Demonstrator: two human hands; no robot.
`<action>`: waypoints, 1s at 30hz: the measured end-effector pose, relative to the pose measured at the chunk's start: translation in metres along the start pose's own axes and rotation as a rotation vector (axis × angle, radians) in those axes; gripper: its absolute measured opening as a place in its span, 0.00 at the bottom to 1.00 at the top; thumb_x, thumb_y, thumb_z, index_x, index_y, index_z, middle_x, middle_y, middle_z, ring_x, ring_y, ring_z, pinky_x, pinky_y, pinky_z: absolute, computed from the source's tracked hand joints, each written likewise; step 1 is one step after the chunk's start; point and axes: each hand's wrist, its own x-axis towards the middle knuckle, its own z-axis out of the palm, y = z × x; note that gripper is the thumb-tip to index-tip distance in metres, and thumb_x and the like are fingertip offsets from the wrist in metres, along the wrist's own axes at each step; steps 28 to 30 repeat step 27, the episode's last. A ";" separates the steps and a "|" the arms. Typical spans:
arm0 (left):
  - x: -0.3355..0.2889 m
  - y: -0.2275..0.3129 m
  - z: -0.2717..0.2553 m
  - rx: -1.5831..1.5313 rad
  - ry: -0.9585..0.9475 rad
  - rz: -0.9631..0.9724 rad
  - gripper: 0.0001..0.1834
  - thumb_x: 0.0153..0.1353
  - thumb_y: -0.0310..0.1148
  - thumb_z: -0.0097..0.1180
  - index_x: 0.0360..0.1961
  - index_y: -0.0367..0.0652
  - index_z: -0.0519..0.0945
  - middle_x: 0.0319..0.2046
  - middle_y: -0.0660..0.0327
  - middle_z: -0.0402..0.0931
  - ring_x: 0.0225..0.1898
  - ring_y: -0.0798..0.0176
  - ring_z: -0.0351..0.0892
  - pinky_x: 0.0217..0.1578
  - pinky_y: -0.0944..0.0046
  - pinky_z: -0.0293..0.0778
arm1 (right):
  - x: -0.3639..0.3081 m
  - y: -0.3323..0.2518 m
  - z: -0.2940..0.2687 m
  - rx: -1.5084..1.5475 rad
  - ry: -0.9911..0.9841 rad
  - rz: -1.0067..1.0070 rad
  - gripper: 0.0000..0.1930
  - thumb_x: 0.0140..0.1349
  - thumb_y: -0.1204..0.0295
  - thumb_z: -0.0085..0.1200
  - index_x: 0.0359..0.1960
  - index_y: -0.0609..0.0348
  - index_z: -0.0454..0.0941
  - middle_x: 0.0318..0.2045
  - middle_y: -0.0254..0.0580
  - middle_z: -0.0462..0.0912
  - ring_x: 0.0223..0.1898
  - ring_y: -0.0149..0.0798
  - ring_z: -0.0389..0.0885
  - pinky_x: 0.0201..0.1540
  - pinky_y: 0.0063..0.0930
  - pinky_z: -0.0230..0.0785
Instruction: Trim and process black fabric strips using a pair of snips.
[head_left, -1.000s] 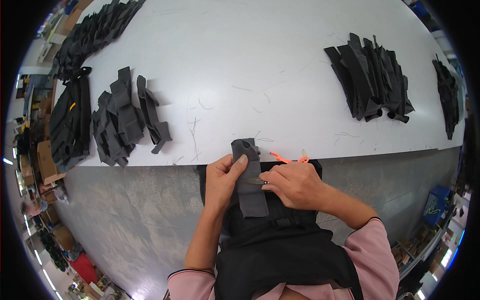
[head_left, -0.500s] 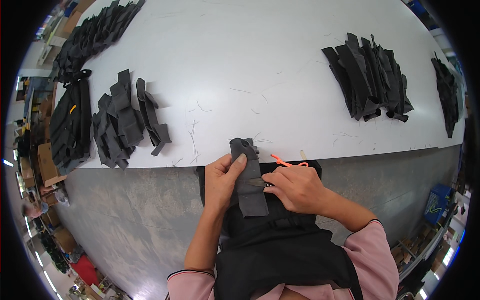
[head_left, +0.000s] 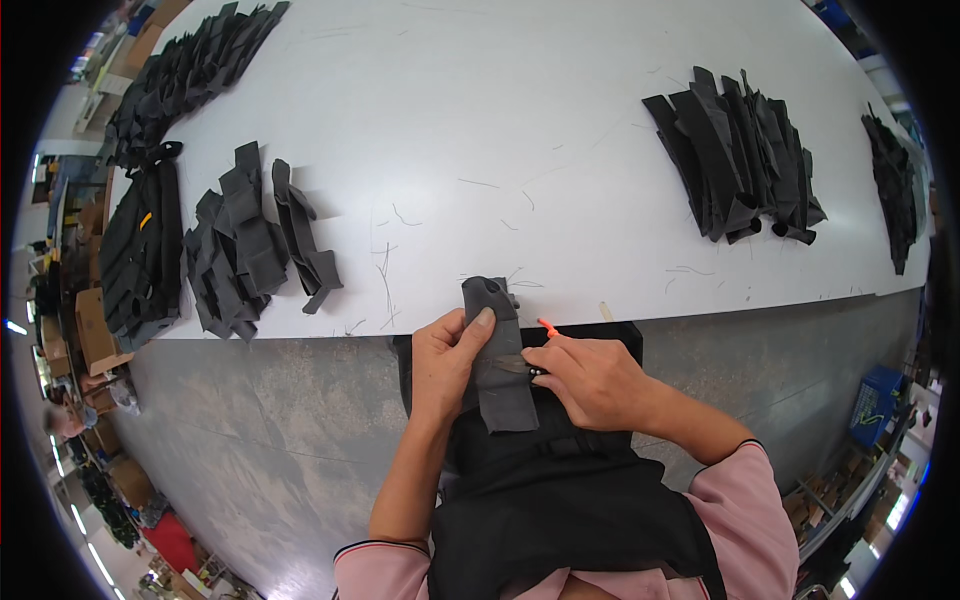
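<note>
My left hand [head_left: 445, 360] pinches a dark grey fabric strip [head_left: 508, 405] with its thumb on top. The strip's upper end is folded over just past the table's front edge, and its lower end hangs over my black apron. In my right hand [head_left: 590, 380] are small thread snips [head_left: 508, 364], mostly hidden by the fingers. Their metal blades lie across the strip, below my left thumb. An orange cord [head_left: 547, 327] sticks out above the right hand.
Grey fabric strips [head_left: 245, 225] lie in a loose pile on the white table [head_left: 480, 120] at left, beside a black bundle [head_left: 145, 250]. Another stack of strips [head_left: 740, 155] is at right, with a dark bundle [head_left: 890, 190] beyond. Cut threads [head_left: 387, 280] are scattered about.
Both hands stay nearly in place. My right hand has turned slightly, and less of the orange cord shows above it.
</note>
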 end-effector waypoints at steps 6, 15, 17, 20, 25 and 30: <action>-0.001 0.000 0.000 -0.022 0.000 -0.009 0.11 0.61 0.34 0.58 0.32 0.34 0.82 0.24 0.69 0.77 0.25 0.80 0.69 0.27 0.77 0.66 | -0.004 0.001 0.006 0.014 0.036 -0.005 0.15 0.52 0.75 0.58 0.41 0.64 0.73 0.29 0.42 0.75 0.26 0.42 0.77 0.27 0.29 0.70; 0.002 -0.007 -0.003 -0.006 0.022 -0.025 0.11 0.61 0.34 0.58 0.31 0.35 0.82 0.23 0.70 0.76 0.25 0.81 0.67 0.26 0.78 0.64 | -0.005 0.002 0.010 0.017 0.081 -0.044 0.12 0.52 0.76 0.58 0.38 0.63 0.72 0.27 0.41 0.73 0.26 0.41 0.77 0.25 0.29 0.69; -0.001 -0.001 -0.001 0.003 0.027 -0.011 0.11 0.61 0.34 0.58 0.31 0.35 0.82 0.23 0.70 0.76 0.25 0.81 0.67 0.25 0.78 0.64 | -0.006 -0.004 0.006 -0.078 0.011 -0.040 0.15 0.49 0.78 0.60 0.39 0.64 0.72 0.31 0.43 0.79 0.29 0.42 0.80 0.28 0.28 0.72; 0.003 0.003 -0.002 0.022 0.032 -0.011 0.11 0.60 0.33 0.58 0.30 0.35 0.82 0.23 0.70 0.76 0.25 0.81 0.67 0.25 0.77 0.63 | -0.001 0.000 0.007 -0.042 0.058 -0.044 0.14 0.50 0.81 0.58 0.40 0.64 0.73 0.30 0.44 0.79 0.27 0.39 0.79 0.27 0.25 0.71; -0.001 0.004 -0.006 -0.288 -0.178 0.207 0.09 0.60 0.30 0.57 0.36 0.34 0.79 0.29 0.63 0.78 0.29 0.74 0.73 0.31 0.72 0.69 | -0.021 -0.003 -0.007 0.300 0.330 0.159 0.19 0.55 0.78 0.56 0.50 0.62 0.71 0.37 0.44 0.80 0.28 0.41 0.81 0.30 0.27 0.74; 0.031 -0.018 -0.029 -0.639 -0.505 0.188 0.18 0.58 0.39 0.61 0.42 0.34 0.78 0.29 0.53 0.79 0.32 0.56 0.78 0.39 0.63 0.74 | -0.013 -0.005 -0.009 0.737 0.172 0.656 0.19 0.60 0.75 0.55 0.53 0.56 0.69 0.41 0.39 0.81 0.32 0.40 0.83 0.35 0.28 0.75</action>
